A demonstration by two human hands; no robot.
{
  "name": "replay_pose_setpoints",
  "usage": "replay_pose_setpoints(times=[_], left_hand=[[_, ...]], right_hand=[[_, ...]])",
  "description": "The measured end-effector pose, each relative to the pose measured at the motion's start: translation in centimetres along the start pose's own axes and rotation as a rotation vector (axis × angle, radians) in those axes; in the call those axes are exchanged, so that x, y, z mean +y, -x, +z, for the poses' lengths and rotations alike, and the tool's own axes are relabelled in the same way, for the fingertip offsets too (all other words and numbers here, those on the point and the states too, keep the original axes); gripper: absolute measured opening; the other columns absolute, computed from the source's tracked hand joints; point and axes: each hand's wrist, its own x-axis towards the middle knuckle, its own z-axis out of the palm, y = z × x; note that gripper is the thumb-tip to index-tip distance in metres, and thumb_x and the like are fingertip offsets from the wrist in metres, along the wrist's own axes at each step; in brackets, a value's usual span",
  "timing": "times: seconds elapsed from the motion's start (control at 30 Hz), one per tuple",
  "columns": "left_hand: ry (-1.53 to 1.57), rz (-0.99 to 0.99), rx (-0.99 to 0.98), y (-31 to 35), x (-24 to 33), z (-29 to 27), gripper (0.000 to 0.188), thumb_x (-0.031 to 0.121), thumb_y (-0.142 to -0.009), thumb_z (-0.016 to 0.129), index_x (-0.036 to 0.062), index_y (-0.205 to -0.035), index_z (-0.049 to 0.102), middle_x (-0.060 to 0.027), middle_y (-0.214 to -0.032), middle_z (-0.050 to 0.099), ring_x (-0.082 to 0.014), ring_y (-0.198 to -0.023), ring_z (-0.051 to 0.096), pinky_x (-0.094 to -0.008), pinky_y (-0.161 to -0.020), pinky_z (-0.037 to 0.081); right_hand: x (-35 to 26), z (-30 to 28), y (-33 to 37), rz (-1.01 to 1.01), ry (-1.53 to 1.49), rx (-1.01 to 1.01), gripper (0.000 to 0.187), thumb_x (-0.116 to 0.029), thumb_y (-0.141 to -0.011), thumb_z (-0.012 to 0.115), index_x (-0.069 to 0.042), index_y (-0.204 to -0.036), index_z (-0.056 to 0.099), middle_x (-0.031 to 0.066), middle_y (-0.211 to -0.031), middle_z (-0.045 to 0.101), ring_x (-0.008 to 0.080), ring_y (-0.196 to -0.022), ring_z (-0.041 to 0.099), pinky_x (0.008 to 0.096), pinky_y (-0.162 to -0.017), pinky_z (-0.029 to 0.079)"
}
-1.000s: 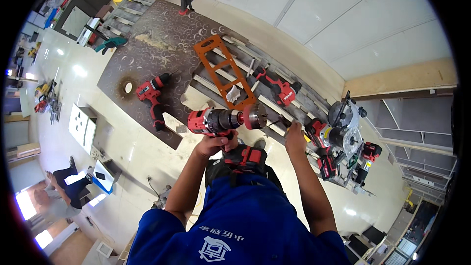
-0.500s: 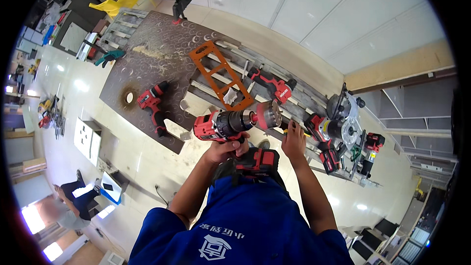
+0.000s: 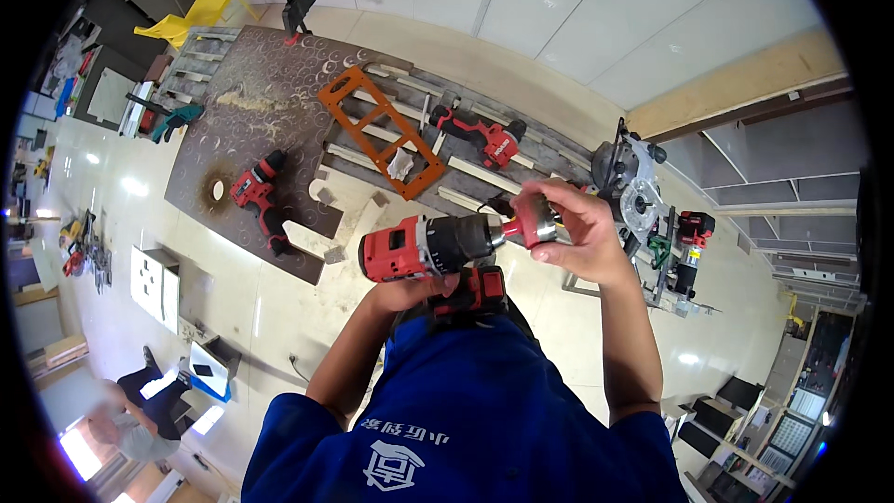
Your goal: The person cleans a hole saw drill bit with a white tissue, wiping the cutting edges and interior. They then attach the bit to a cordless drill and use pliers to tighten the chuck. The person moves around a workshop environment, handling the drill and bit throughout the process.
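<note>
A red and black cordless drill (image 3: 400, 250) points right in front of my body. My left hand (image 3: 410, 292) is closed around its handle, just above the battery. A red hole saw (image 3: 532, 220) with a metal rim is fitted in the drill's black chuck. My right hand (image 3: 596, 240) grips this hole saw, fingers curled over its top and thumb below. Past my hands, a brown patterned board (image 3: 233, 130) carries a second red drill (image 3: 253, 192), lying beside a round hole. An orange slotted frame (image 3: 410, 184) rests across the slatted bench.
Another red power tool (image 3: 498, 143) lies on the slats (image 3: 466, 172). To the right stand a saw-like machine (image 3: 633, 177) and more red tools (image 3: 696, 228). A black clamp (image 3: 298, 5) rises at the board's far edge. A person (image 3: 140, 419) sits at lower left.
My right hand has left the bench slats and taken hold of the hole saw. The drill stays in my left hand, slightly turned. The whole view has shifted, so the bench appears further left.
</note>
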Motion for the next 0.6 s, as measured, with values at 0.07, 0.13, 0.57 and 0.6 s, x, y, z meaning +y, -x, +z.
replay_pose_setpoints(times=[0.07, 0.13, 0.57, 0.6], left_hand=[[-0.025, 0.030, -0.016, -0.1, 1.0, 0.5, 0.035, 0.017, -0.086, 0.072, 0.0009, -0.114, 0.058, -0.0038, -0.070, 0.061, -0.0123, -0.063, 0.057, -0.0269, -0.055, 0.043], [0.017, 0.065, -0.020, -0.4, 1.8, 1.1, 0.032, 0.018, -0.085, 0.072, 0.0006, -0.108, 0.059, -0.0043, -0.070, 0.061, -0.0129, -0.063, 0.058, -0.0270, -0.055, 0.044], [0.219, -0.039, 0.080, -1.6, -0.1, 3.8, 0.044, 0.034, -0.080, 0.069, 0.0032, -0.110, 0.061, -0.0131, -0.095, 0.067, -0.0235, -0.099, 0.065, -0.0320, -0.089, 0.050], [1.108, 0.035, -0.011, -2.3, 0.0, 5.2, 0.041, 0.034, -0.082, 0.066, 0.0011, -0.106, 0.061, -0.0142, -0.090, 0.067, -0.0240, -0.098, 0.064, -0.0316, -0.092, 0.047]], right_hand=[[-0.5, -0.1, 0.0, -0.015, 0.002, -0.045, 0.075, -0.013, -0.069, 0.090, -0.004, -0.136, 0.056, 0.0110, -0.131, 0.061, 0.0214, -0.117, 0.057, 0.0359, -0.100, 0.044], [-1.1, -0.2, -0.4, 0.000, -0.002, -0.112, 0.082, -0.015, -0.071, 0.089, -0.004, -0.142, 0.050, 0.0137, -0.136, 0.058, 0.0222, -0.120, 0.056, 0.0364, -0.101, 0.044], [-1.9, 9.0, 0.0, -0.170, -0.668, -0.043, 0.068, -0.037, -0.099, 0.055, -0.005, -0.151, 0.026, 0.0229, -0.142, 0.046, 0.0334, -0.134, 0.046, 0.0461, -0.109, 0.039], [-1.4, 9.2, -0.1, -0.210, -0.683, -0.093, 0.065, -0.032, -0.100, 0.054, -0.008, -0.152, 0.025, 0.0219, -0.142, 0.046, 0.0337, -0.134, 0.046, 0.0465, -0.109, 0.038]])
